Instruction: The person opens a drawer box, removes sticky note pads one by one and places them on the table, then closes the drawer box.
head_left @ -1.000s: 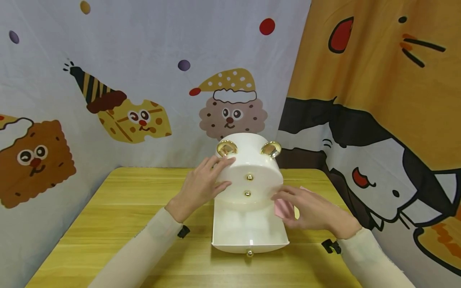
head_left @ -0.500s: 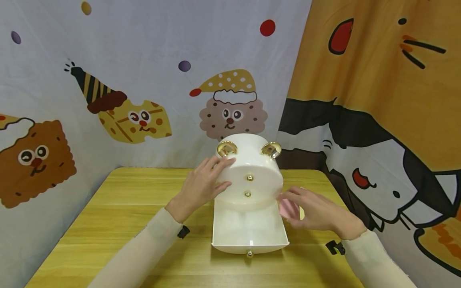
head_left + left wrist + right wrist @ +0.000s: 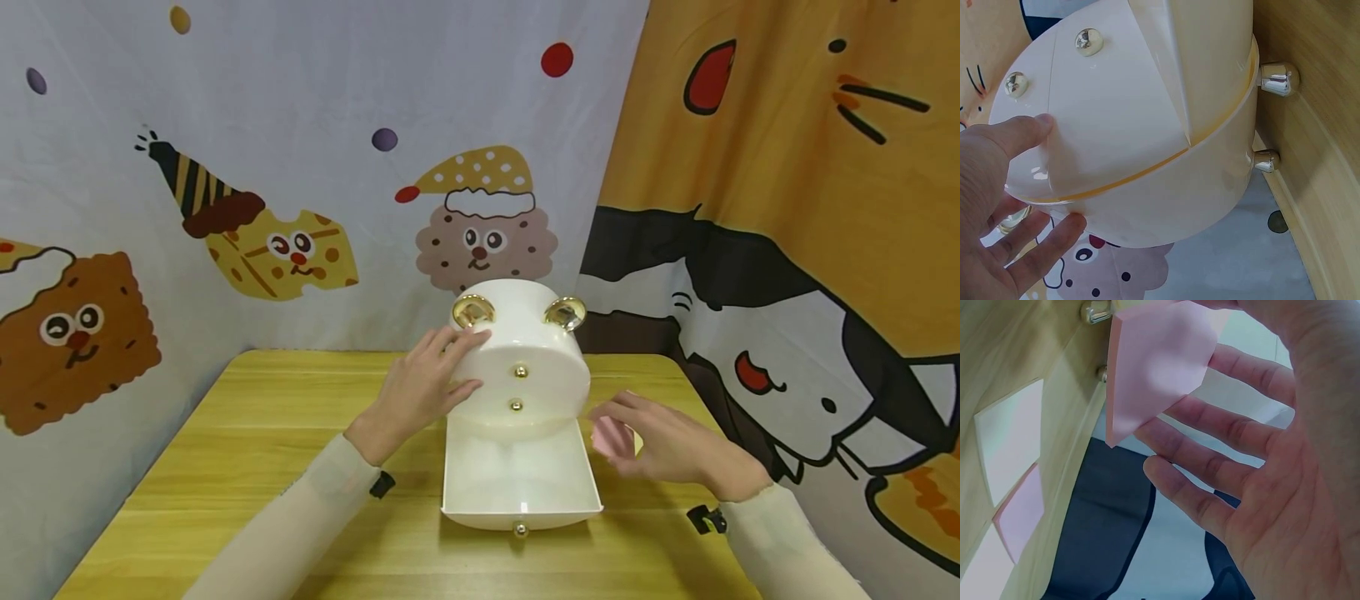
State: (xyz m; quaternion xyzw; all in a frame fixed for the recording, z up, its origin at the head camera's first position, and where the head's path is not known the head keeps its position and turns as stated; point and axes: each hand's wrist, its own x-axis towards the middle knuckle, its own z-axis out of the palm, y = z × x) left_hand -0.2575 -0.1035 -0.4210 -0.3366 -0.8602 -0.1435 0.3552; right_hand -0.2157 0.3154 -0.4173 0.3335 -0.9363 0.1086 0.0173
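A glossy white desktop drawer box (image 3: 525, 387) with gold ears and gold knobs stands on the table, its lowest drawer (image 3: 517, 475) pulled out toward me. My left hand (image 3: 420, 371) rests on the box's left side. In the left wrist view, the thumb touches the front face and the spread fingers lie along the side wall (image 3: 1166, 212). Right of the drawer, my right hand (image 3: 671, 442) pinches a thin pink pad (image 3: 1160, 369) of sticky-note shape, held up beside the box. The thumb's grip is partly cut off at the top of the right wrist view.
Flat on the wooden table (image 3: 300, 417) in the right wrist view lie a white pad (image 3: 1013, 440), another pink pad (image 3: 1022, 512) and a second white pad (image 3: 985, 569); my right hand mostly hides that area in the head view. Printed cartoon curtains (image 3: 300, 100) hang behind.
My right hand has shifted rightward, away from the box and drawer, carrying the pink pad. The left hand, box and pulled-out drawer stay in place.
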